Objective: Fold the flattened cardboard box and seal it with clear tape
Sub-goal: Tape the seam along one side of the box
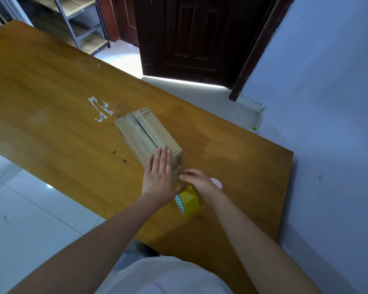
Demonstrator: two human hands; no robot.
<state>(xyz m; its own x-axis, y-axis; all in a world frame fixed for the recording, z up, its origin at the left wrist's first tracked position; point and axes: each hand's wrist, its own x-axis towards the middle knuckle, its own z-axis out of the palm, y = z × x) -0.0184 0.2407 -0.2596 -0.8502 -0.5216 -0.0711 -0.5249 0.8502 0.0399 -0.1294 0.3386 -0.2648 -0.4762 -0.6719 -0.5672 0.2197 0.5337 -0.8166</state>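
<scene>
Wooden table (51,81): your left hand (158,175) presses flat on the light, stiff cardboard box (145,134); right hand (200,181) pinches film just beside, tape roll (188,201) below. Hold near seam.

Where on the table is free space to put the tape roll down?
The table is bare left of the cardboard box, beyond the white residue, and right of the box toward the wall-side edge. It is crowded at the box's near end: left hand, right hand, tape roll.
</scene>
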